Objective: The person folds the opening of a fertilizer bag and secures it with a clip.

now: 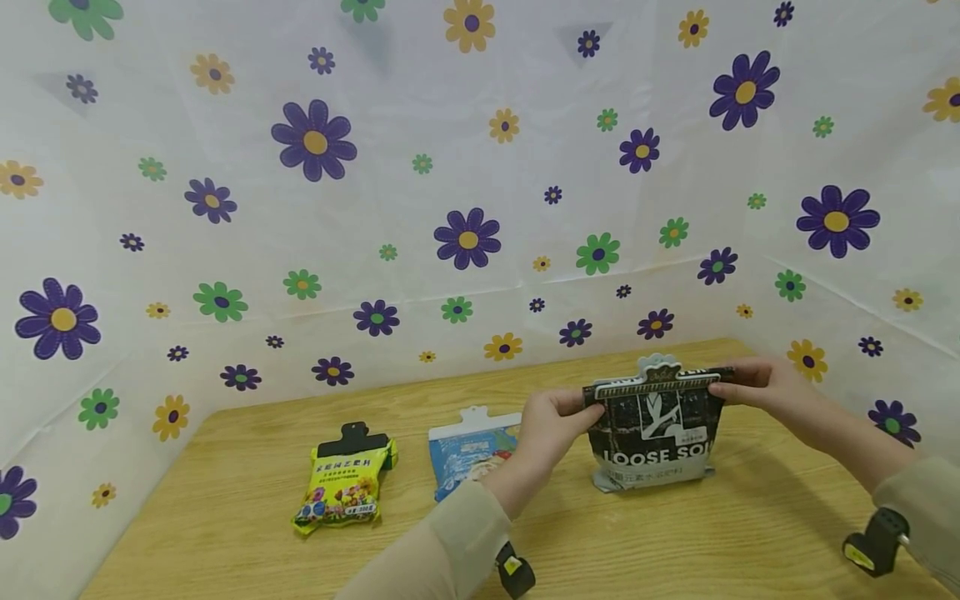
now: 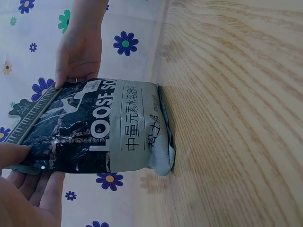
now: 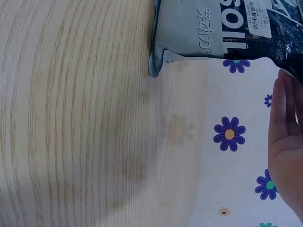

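Observation:
A black and grey fertilizer bag (image 1: 654, 442) lettered "LOOSE SOI…" stands upright, its bottom edge right at the wooden tabletop. Along its top runs a pale grey-green sealing clip (image 1: 651, 381) with a scalloped handle. My left hand (image 1: 551, 433) pinches the bag's upper left corner, thumb on the printed front and fingers behind. At the opposite upper corner, my right hand (image 1: 761, 383) grips the bag the same way, thumb in front. The left wrist view shows both hands at the clipped end, with the clip (image 2: 33, 113) between them.
To the left lies a yellow fertilizer bag (image 1: 342, 487) with a black clip (image 1: 356, 439) on its top. A blue bag (image 1: 465, 458) with a white clip (image 1: 474, 422) lies beside it, partly hidden by my left arm. A flowered sheet (image 1: 405, 167) walls off the back and sides.

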Action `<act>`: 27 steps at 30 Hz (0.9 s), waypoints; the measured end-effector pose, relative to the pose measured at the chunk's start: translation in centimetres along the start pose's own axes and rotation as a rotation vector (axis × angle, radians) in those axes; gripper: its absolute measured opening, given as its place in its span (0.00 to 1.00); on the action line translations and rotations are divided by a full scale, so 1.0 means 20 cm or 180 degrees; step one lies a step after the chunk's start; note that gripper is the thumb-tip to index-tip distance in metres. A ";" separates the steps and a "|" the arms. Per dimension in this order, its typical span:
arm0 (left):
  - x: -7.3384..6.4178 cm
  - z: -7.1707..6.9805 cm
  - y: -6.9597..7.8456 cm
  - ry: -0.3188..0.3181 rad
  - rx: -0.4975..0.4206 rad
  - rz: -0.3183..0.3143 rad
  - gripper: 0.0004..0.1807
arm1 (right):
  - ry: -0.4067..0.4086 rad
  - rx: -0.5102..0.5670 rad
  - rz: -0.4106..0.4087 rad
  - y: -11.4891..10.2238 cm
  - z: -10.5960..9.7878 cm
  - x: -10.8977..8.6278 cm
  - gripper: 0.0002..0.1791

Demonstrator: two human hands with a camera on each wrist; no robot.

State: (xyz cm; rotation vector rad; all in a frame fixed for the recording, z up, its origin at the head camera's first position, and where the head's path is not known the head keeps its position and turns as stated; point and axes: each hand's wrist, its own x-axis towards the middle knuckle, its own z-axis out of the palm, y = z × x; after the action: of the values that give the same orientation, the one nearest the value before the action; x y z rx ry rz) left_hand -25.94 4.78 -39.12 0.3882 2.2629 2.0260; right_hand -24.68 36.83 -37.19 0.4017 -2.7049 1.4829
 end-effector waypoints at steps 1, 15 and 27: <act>0.00 0.00 0.00 -0.0010 0.0005 0.0005 0.09 | 0.0001 0.0005 -0.0002 0.00 0.00 0.00 0.17; -0.03 -0.01 -0.04 -0.0061 0.0127 0.0032 0.12 | -0.0127 0.0585 -0.0138 0.10 0.03 -0.01 0.15; -0.04 -0.01 -0.06 -0.0114 0.0034 0.0048 0.11 | -0.0175 0.0935 -0.0117 0.14 0.05 -0.02 0.19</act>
State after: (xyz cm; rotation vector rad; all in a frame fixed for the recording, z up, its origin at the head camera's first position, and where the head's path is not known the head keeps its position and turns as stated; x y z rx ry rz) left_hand -25.38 4.26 -40.27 0.4400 2.2577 1.9981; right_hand -24.94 37.48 -40.00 0.5052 -2.5053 1.8907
